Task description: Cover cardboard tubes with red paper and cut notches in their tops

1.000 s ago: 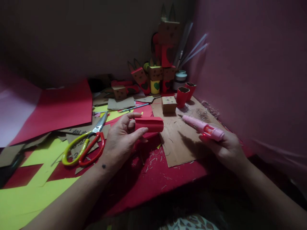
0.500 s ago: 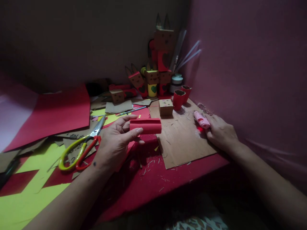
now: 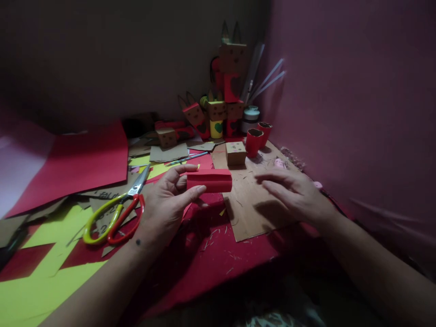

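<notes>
Fingers of the left hand (image 3: 165, 200) grip the tube (image 3: 207, 182), front-left of the box (image 3: 235, 156). Right hand (image 3: 298, 195): empty, fingers parted, front-right of the box. Rolling appears done; seam (image 3: 220, 175) bonding cannot be determined. Two cups (image 3: 253, 143), right of the box, appear formed.

A small roll of matt red paper (image 3: 214, 184) is gripped at its left end between the thumb and fingers of the left hand (image 3: 168, 195); it is held nearly level, its length turned crosswise; a straight lengthwise edge is shown along its upper side; its right end is left uncovered, raised above the red tabletop (image 3: 190, 277), apart from the right hand (image 3: 296, 193).
</notes>
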### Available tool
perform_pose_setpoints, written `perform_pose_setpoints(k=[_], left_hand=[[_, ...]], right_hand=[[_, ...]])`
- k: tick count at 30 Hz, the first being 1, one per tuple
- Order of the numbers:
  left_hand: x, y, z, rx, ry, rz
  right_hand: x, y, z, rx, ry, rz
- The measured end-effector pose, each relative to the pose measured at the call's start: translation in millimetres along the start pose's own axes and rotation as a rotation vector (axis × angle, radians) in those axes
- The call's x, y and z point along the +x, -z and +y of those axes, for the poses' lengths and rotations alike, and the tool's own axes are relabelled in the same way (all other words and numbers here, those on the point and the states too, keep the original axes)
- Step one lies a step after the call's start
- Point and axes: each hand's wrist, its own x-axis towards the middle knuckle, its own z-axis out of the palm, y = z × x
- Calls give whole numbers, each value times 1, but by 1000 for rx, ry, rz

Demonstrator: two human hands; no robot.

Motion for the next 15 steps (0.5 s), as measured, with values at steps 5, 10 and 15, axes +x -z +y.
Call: perform_pose_setpoints(k=[5,10,15], left_hand=[[-2,-2,-2,56,-57,-39],[-5,-4,-3,117,-116,16],[-5,-3,-3,183,-116,-4]], right_hand=[[26,-45,-15,931,-325,-196],[41,-57,-20,1162,-519,-229],[50,-63,-22,1107,-603,-186]])
